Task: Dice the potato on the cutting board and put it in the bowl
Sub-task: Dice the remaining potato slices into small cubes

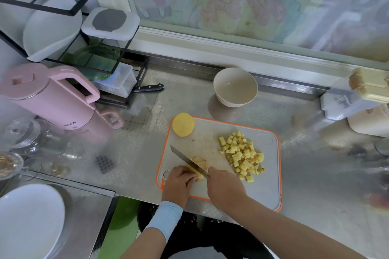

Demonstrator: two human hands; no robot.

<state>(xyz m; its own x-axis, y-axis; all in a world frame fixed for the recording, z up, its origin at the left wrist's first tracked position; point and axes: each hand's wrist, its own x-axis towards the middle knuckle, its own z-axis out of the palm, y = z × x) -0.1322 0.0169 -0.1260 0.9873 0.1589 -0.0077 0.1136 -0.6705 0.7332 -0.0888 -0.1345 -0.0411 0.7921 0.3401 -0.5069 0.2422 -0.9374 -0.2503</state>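
The cutting board [263, 185], grey with an orange rim, lies on the metal table [136, 153] in front of the person. The right hand [225, 187] is closed round the handle of a knife [188, 161], whose blade angles away to the far left across a small potato piece [199, 167]. The left hand [179, 183] presses curled fingers on that piece, just beside the blade. A heap of diced potato [242, 153] lies on the right half of the board, clear of both hands. An uncut potato half [183, 124] sits at the far left corner of the board, overhanging the rim slightly. The bowl [235, 86] stands on the table beyond the board and appears empty.

Judgement: dicing is in progress; roughly half the potato remains, and no transfer to the bowl has begun.

Handling: raw potato is firm and moderately heavy, but its cut faces are wet and likely slippery. The remaining half is best set cut face down and held on its rounded top, fingertips tucked back from the blade. The cubes are light and loose and will scatter if pinched; gathering them against the flat of the blade or in cupped hands seems safer. The piece under the knife is small, so the margin for the left fingers is narrow.
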